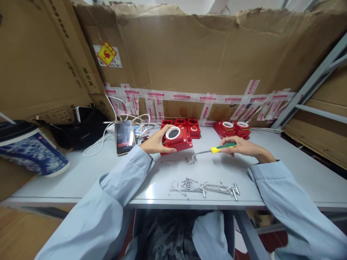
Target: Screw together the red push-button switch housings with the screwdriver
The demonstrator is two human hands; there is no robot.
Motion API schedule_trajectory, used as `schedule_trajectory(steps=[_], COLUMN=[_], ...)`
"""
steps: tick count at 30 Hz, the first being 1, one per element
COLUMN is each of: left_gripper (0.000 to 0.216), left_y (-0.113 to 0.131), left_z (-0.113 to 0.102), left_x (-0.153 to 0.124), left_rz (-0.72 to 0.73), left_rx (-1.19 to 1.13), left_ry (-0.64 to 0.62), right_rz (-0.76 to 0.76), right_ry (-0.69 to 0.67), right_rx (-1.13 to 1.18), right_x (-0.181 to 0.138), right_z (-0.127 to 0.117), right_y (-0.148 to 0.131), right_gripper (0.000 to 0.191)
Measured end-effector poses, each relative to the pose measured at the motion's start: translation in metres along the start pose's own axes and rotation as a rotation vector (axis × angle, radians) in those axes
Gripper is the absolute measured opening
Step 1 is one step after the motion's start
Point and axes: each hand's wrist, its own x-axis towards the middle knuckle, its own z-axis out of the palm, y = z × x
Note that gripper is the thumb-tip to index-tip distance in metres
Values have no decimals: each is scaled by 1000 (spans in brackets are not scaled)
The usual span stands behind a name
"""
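My left hand (158, 141) is closed around the left side of a red box (181, 139) with a white ring on its face, tilted above the table. In my right hand (241, 147) is a screwdriver (216, 149) with a green and yellow handle, its shaft pointing left toward the red box. The shaft's tip is beside a thin bent metal piece (192, 159), apart from the box. Below, near the table's front edge, lie several silver screws (189, 184) and thin metal rods with short cylinders (220, 188).
More red boxes (193, 129) stand behind my left hand, and two red boxes with white rings (242, 127) are at the back right. A phone (125, 139), white cables (101, 141), a black bag (78, 130) and a patterned cup (34, 151) occupy the left. Cardboard (184, 54) walls the back.
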Motion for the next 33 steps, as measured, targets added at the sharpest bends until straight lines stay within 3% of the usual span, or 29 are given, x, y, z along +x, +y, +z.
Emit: schedule_trajectory(steps=[7, 10, 27, 30, 33], left_gripper=[72, 72, 73, 80, 57], left_y=[2, 1, -3, 6, 20], left_z=[-5, -6, 37, 39, 40], left_x=[2, 2, 5, 3, 0], left_rz=[12, 2, -48, -30, 99], left_rx=[-39, -32, 209, 286, 426], left_ry=[308, 346, -124, -94, -34], right_rz=[-103, -91, 5, -12, -12], right_ry=[-32, -63, -184, -175, -187], right_rx=[-60, -122, -200, -199, -183], right_x=[13, 20, -3, -1, 3], right_z=[20, 26, 9, 6, 6], right_y=[-28, -30, -21, -15, -11], right_gripper=[44, 47, 48, 47, 46])
